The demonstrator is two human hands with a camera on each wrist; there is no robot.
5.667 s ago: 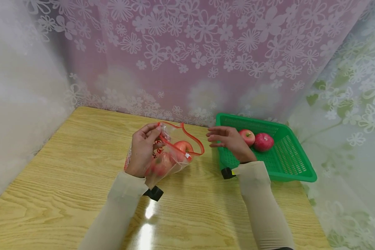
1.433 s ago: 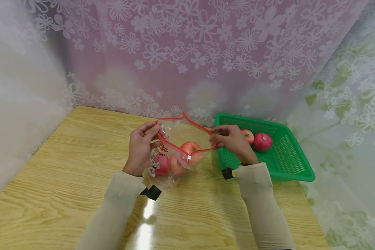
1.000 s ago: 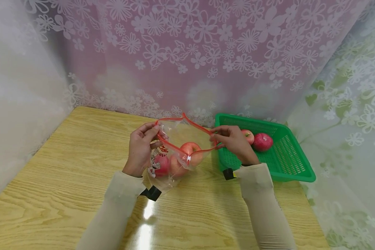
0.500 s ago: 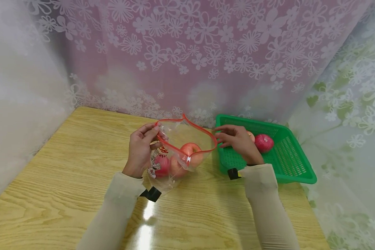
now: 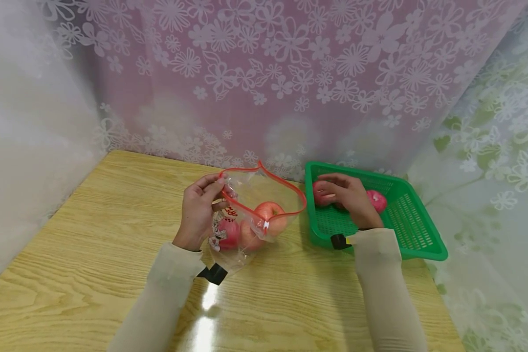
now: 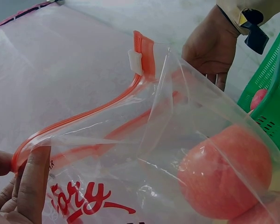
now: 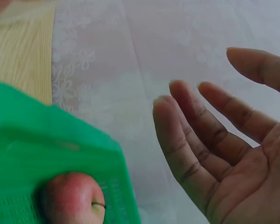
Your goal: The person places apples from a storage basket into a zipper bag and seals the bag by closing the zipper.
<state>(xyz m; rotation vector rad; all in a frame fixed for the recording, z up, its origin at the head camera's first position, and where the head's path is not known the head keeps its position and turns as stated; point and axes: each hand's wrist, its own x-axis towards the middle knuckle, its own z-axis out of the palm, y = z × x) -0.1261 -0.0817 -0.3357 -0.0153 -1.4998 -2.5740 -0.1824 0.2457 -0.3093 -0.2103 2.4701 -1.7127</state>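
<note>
Left hand [image 5: 195, 210] pinches one side of the mouth of a clear plastic zip bag [image 5: 244, 215] with an orange-red closing strip. Right hand [image 5: 351, 195] hovers over a rectangular green plastic basket [image 5: 411, 220] with slotted walls; its fingers are spread and slightly bent, and the right wrist view shows nothing between them. From the head view the fingertips overlap a round red apple [image 5: 319, 197] at the left end of the basket, though contact cannot be made out.

The bag lies on the wood-grained bench [image 5: 92, 293], left of the basket, its mouth gaping toward it. Judging by how things lie, the filling is part done: what look like three pinkish-red apples [image 5: 267, 209] sit inside the bag, while at least two are in the basket, counting a deeper red apple [image 5: 377, 199] on the right; the hand may hide another. The bag is unsealed, its small white slider [image 6: 136, 62] apparently at one end of the strip.

Red script lettering [image 6: 86, 200] on the film reads "ory" at its end; its beginning is unclear. Beside it is a cartoon-like print [image 5: 217, 232], too small to identify. No readable marking shows on the basket.
</note>
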